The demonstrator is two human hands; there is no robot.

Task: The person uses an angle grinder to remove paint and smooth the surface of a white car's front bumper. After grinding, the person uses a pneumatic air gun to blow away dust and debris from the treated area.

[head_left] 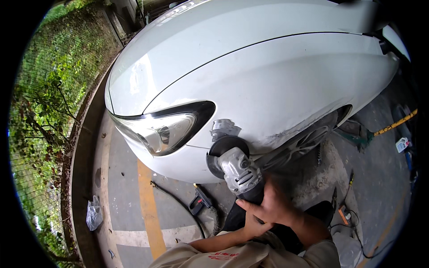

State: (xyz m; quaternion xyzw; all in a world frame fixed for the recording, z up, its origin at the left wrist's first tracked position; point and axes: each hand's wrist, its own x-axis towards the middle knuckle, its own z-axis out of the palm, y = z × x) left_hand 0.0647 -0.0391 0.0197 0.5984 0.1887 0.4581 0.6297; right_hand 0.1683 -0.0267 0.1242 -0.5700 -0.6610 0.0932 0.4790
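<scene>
Both of my hands are closed around a silver and black angle grinder [243,172]. My right hand [278,203] wraps the dark rear of its body, and my left hand [255,225] grips lower down, partly hidden behind the right. The grinder's round black disc [233,144] is at the front corner of a white car [272,76], between the headlight [167,131] and the wheel arch. Just above the disc, a scraped grey patch [225,127] shows in the white paint. More dark scuffs run along the arch edge over the wheel [308,139].
A black gun-shaped tool [202,198] and a black hose [178,201] lie on the floor. At right are a green jack [357,138] with a yellow bar [395,122], a white bottle [402,144] and cables. Left, a plastic bag [94,214] lies by the curb [80,187].
</scene>
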